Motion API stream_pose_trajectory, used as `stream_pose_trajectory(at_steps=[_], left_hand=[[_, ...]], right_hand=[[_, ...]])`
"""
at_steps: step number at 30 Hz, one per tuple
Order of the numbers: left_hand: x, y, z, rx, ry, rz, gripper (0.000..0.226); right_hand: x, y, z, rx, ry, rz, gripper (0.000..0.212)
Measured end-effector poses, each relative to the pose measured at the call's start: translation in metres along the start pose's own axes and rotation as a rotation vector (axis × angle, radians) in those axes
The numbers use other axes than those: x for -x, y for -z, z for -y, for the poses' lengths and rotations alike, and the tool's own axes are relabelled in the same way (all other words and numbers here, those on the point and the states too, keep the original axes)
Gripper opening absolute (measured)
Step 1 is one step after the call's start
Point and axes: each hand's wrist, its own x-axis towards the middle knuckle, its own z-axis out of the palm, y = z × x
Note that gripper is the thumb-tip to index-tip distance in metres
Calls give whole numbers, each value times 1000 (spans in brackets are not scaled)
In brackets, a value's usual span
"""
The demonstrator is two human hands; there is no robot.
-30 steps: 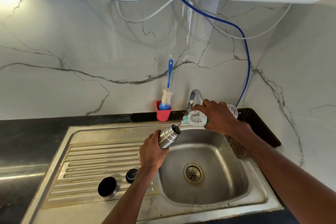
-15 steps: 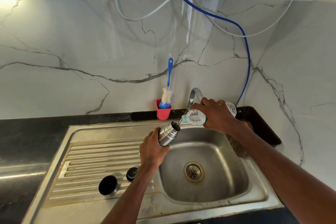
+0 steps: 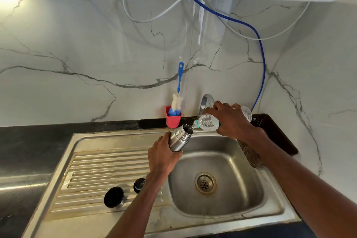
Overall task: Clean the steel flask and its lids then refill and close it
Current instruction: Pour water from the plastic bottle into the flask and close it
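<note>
My left hand (image 3: pixel 163 157) grips the steel flask (image 3: pixel 180 137) round its lower body, tilted with its open mouth up and to the right, over the sink basin's left rim. My right hand (image 3: pixel 231 120) holds a clear plastic water bottle (image 3: pixel 207 122) on its side, its neck at the flask's mouth, a thin stream running in. Two lids stand on the ribbed drainboard (image 3: pixel 100 170): a larger cup lid (image 3: pixel 114 197), open side up, and a small black stopper (image 3: pixel 139 185).
The sink basin (image 3: pixel 237 185) has a drain (image 3: pixel 205 183) at its middle. A tap (image 3: pixel 205 101) rises behind my right hand. A red cup (image 3: pixel 173 120) with a blue bottle brush (image 3: pixel 179 83) stands at the wall. A dark basket (image 3: pixel 274 133) sits right of the sink.
Both hands stay in the same pose, the bottle still tipped at the flask's mouth. The view has shifted slightly; nothing else moved.
</note>
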Motion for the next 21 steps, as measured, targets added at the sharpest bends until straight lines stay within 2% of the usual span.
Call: stream_pose_trajectory(at_steps=[14, 21], left_hand=[[-14, 16, -23, 20, -34, -53, 56], [-23, 29, -32, 39, -51, -106, 59]], right_hand=[[-8, 26, -6, -14, -5, -70, 76], [-14, 47, -13, 10, -9, -105, 82]])
